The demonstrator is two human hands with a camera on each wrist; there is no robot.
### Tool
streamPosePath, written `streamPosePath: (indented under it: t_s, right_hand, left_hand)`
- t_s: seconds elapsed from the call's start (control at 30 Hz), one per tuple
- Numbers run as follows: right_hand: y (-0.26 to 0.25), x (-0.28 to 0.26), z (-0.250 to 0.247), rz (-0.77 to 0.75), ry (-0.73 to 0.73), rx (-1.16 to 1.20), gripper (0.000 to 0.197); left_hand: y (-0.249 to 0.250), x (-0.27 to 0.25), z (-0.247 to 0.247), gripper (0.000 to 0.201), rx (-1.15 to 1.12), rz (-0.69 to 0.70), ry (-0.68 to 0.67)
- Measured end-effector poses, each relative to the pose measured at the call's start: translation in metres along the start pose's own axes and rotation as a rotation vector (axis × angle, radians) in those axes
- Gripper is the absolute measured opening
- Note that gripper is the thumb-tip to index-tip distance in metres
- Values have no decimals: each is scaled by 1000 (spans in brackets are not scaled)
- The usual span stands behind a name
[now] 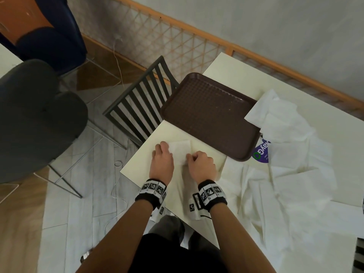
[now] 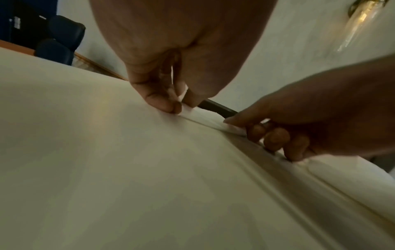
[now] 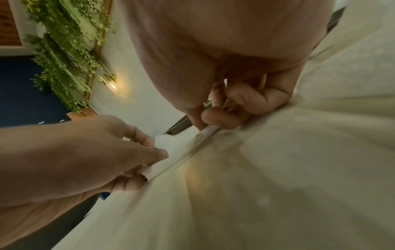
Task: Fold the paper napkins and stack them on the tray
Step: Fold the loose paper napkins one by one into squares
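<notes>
A small white folded napkin (image 1: 180, 149) lies flat on the cream table just in front of the brown tray (image 1: 208, 113), which holds nothing. My left hand (image 1: 162, 154) pinches the napkin's left edge between thumb and fingers (image 2: 171, 104). At the napkin's near right corner my right hand (image 1: 199, 161) pinches it with curled fingers (image 3: 218, 118). The napkin (image 2: 205, 118) shows as a thin white sheet between both hands in the left wrist view, and the same napkin (image 3: 171, 145) appears in the right wrist view.
Several loose unfolded napkins (image 1: 285, 154) are strewn over the table to the right, partly covering a purple package (image 1: 262, 152). A dark slatted chair (image 1: 141, 107) stands beyond the table's left edge. A grey padded chair (image 1: 35, 119) sits further left.
</notes>
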State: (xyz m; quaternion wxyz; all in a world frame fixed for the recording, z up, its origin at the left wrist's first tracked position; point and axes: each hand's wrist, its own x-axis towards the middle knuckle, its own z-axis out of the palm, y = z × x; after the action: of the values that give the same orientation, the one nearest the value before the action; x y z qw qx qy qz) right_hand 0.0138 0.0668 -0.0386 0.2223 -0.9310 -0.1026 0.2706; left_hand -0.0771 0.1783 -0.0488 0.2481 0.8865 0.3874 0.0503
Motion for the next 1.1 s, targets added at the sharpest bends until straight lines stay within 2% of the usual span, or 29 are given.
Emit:
streamPosePath:
  t_s: [0.07, 0.17, 0.23, 0.3, 0.4, 0.5, 0.53, 0.57, 0.63, 0.67, 0.7, 0.77, 0.83, 0.9, 0.97, 1.03, 1.1]
  right_hand:
    - [-2, 0, 2, -19, 3, 0, 39]
    - [-7, -3, 0, -52, 23, -38, 42]
    - [-7, -5, -2, -73, 16, -58, 40]
    - [-5, -9, -7, -95, -10, -103, 36]
    - [4, -15, -26, -144, -3, -78, 20]
    - [29, -19, -61, -262, 98, -16, 5]
    - [41, -17, -75, -346, 123, -41, 8]
    - [54, -14, -89, -443, 102, -96, 19]
    - [76, -3, -113, -627, -71, -321, 49]
    - [82, 2, -123, -673, -165, -459, 57]
    - [88, 7, -131, -700, -227, -571, 56]
    - [100, 15, -142, -741, -269, -693, 37]
    - [110, 21, -151, -785, -248, -716, 18]
    - [119, 26, -160, -819, -234, -679, 17]
    - [124, 30, -170, -871, -241, -592, 14]
    - [128, 28, -181, -916, -276, -450, 10]
    - [129, 23, -189, -924, -274, -237, 13]
  left_hand:
    - [6, -6, 6, 47, 48, 88, 49]
    - [10, -7, 25, 45, 112, 233, -62]
    - [2, -6, 42, 45, 200, 221, -188]
    - [-2, -8, 52, 61, 282, 218, -270]
    - [6, -12, 48, 74, 205, 188, -290]
    - [15, -11, 44, 82, 147, 124, -321]
    - [17, -10, 45, 85, 161, 109, -339]
    - [20, -10, 44, 88, 176, 102, -362]
    - [23, -12, 41, 91, 187, 97, -394]
    - [25, -15, 39, 91, 179, 108, -389]
    - [28, -19, 37, 89, 146, 137, -363]
    - [39, -32, 33, 82, 5, 231, -268]
    - [59, -50, 27, 70, -196, 276, -216]
    - [82, -67, 24, 59, -337, 278, -243]
    - [104, -79, 24, 60, -434, 251, -305]
    - [126, -88, 27, 58, -545, 236, -370]
    - [145, -92, 26, 47, -646, 186, -385]
